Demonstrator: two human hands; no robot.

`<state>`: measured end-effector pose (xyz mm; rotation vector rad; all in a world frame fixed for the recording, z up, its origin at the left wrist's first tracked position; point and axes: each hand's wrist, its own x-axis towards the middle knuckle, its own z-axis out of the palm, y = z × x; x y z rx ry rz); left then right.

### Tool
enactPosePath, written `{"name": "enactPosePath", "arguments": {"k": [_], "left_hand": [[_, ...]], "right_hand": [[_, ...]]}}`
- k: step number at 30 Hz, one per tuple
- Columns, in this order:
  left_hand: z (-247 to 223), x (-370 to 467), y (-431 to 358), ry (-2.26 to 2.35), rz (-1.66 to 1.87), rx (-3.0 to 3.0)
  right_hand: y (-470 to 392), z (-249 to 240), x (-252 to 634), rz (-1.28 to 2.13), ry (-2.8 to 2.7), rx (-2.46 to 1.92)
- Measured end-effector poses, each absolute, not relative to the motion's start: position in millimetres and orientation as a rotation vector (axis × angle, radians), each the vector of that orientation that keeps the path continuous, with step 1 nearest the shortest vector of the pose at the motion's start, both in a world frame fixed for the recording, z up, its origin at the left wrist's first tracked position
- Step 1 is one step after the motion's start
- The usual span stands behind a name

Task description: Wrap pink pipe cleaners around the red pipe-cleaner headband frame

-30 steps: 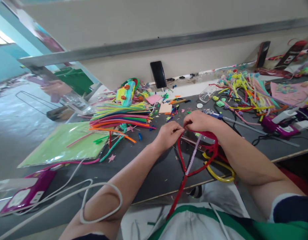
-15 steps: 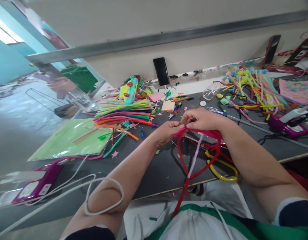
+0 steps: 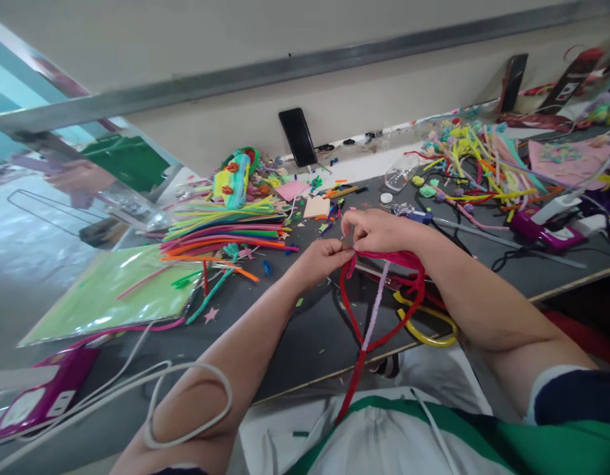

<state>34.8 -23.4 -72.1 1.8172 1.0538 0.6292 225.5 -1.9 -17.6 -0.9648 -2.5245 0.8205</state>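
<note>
Both hands meet over the table's front part, at the top of a red pipe-cleaner loop (image 3: 355, 382) that hangs toward me with its tail near my shirt. My left hand (image 3: 324, 260) pinches its upper left end between thumb and finger. Close beside it, my right hand (image 3: 381, 232) has thumb and fingertips closed on the same top edge, where a pinkish-red strand runs under the palm. A lilac pipe cleaner (image 3: 376, 305) runs down the loop's middle to the red join. Behind the loop lies a tool with yellow handles (image 3: 440, 342), partly hidden.
Bundled pipe cleaners (image 3: 225, 234) lie left, by a green sheet in plastic (image 3: 111, 290). A phone (image 3: 297, 137) leans at the back. Loose pipe cleaners (image 3: 483, 161), a clear cup (image 3: 401, 173) and a glue gun (image 3: 413, 214) are right. A white cable (image 3: 225, 382) loops over my left forearm.
My view has turned slightly right, so the table's things sit further left. The fingers of my right hand have shifted a little at the loop's top; both hands keep their hold.
</note>
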Motion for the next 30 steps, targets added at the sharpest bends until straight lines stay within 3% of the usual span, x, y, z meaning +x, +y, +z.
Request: {"name": "enactPosePath", "arguments": {"k": [7, 14, 20, 25, 30], "left_hand": [[-65, 40, -33, 1.138, 0.744, 2.505], [-65, 39, -28, 1.115, 0.805, 1.878], [-72, 24, -4, 1.109, 1.296, 1.28], [-76, 17, 6, 1.038, 1.502, 1.016], [-75, 15, 4, 1.009, 1.426, 0.863]], "right_hand": [[0, -22, 224, 0.771, -2.541, -0.976], [8, -16, 240, 1.009, -2.25, -1.004], [29, -27, 252, 1.296, -1.519, -1.03], [34, -41, 240, 1.425, -1.422, -1.042], [31, -46, 232, 1.405, -1.45, -1.069]]}}
